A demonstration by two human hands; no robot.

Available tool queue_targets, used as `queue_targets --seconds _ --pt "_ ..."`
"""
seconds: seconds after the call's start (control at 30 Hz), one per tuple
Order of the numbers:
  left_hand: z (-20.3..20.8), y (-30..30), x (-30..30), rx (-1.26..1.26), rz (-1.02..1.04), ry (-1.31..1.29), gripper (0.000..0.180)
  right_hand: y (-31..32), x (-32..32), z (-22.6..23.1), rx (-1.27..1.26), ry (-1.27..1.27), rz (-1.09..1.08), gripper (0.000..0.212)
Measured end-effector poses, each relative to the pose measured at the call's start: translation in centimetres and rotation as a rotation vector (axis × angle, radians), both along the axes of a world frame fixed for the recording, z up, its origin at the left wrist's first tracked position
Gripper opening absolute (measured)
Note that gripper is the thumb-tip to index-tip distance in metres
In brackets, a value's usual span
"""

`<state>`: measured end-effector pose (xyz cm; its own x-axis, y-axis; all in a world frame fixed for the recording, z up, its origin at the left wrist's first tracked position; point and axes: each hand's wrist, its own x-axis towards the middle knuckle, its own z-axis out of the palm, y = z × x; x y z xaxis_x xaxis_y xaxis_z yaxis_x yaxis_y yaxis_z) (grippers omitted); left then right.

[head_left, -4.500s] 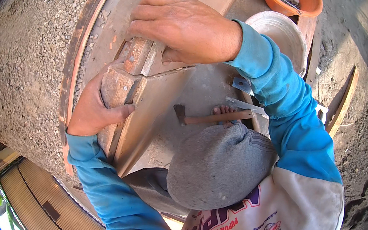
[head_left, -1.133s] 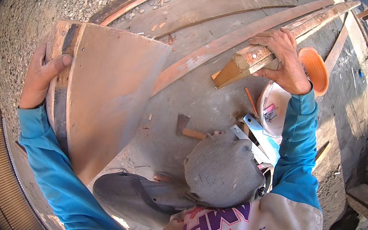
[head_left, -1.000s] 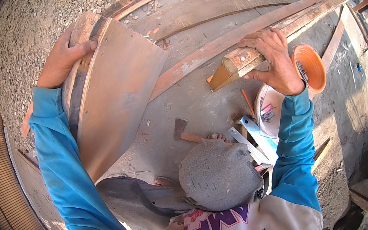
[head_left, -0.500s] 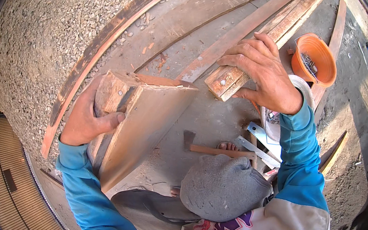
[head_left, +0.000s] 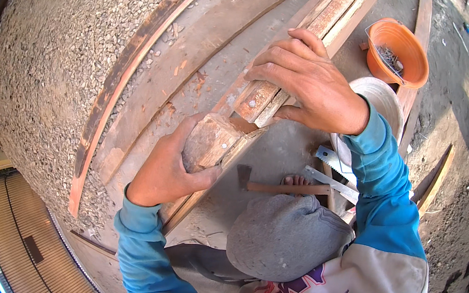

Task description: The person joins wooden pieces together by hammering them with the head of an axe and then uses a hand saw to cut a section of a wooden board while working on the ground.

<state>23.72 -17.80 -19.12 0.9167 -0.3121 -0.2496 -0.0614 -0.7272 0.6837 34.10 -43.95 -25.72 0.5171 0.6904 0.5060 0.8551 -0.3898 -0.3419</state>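
My left hand [head_left: 163, 170] is closed round the end of a wooden board piece [head_left: 211, 143], its thumb on the near side. A nail head shows in the end of that piece. My right hand [head_left: 313, 89] wraps over the near end of a long wooden beam [head_left: 338, 9] made of lengths laid side by side; a nail head shows there too. The two wood ends lie close together, the left one a little nearer to me; whether they touch I cannot tell. Most of the board piece is hidden under my left hand and arm.
An orange bucket [head_left: 418, 58] of loose nails stands at the far right, beside a whitish round container [head_left: 386, 98]. Near my foot lie a hatchet-like tool [head_left: 288, 189] and a handsaw [head_left: 333, 159]. Long planks [head_left: 227, 21] run along the ground, with gravel [head_left: 77, 37] to the left.
My left hand has moved right and swung the board piece up to the beam's end. My right hand and the beam have shifted slightly left and away.
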Motion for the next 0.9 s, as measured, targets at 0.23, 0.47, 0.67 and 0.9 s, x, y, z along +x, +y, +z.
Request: queue_targets --seconds 0.23,0.47,0.67,0.9 --pt "-0.1 -0.7 0.8 -0.048 0.055 0.05 0.073 0.0 -0.1 -0.1 0.026 -0.038 0.003 0.065" --pt "-0.5 -2.4 1.3 -0.044 0.035 0.057 0.074 -0.2 -0.1 -0.7 0.016 -0.047 -0.022 0.064" --pt "-0.4 -2.0 1.8 -0.038 0.007 0.045 0.074 0.1 0.1 -0.5 0.053 -0.065 0.009 0.062" --pt "-0.6 -2.4 2.3 -0.082 0.001 0.068 0.079 -0.2 0.3 -0.4 0.031 -0.053 0.013 0.065"
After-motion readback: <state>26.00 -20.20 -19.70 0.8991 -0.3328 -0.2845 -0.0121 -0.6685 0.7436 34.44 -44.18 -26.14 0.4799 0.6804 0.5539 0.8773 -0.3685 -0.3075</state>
